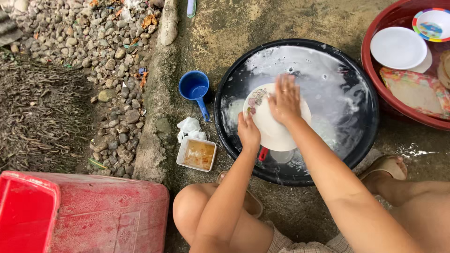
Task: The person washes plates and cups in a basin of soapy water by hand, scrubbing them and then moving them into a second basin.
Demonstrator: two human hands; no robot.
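Nearest, the left hand (248, 132) grips the lower-left rim of a white plate (272, 126) with a floral edge, fingers curled around it, while the right hand (284, 100) lies flat on its face, fingers spread, perhaps over a sponge hidden beneath. The plate is held above soapy water in a black basin (365, 136). Beyond sit a blue dipper (195, 89) and a red basin (375, 56) holding rinsed plates.

Counts, placed from the black basin (300, 178): one white floral plate (267, 122) over it, two hands (285, 100) on that plate; one blue dipper (194, 86) and one square tub (198, 154) left of it; one red basin (375, 61) right of it, holding one white plate (398, 48) and one coloured bowl (432, 24); one red container (84, 218) lower left
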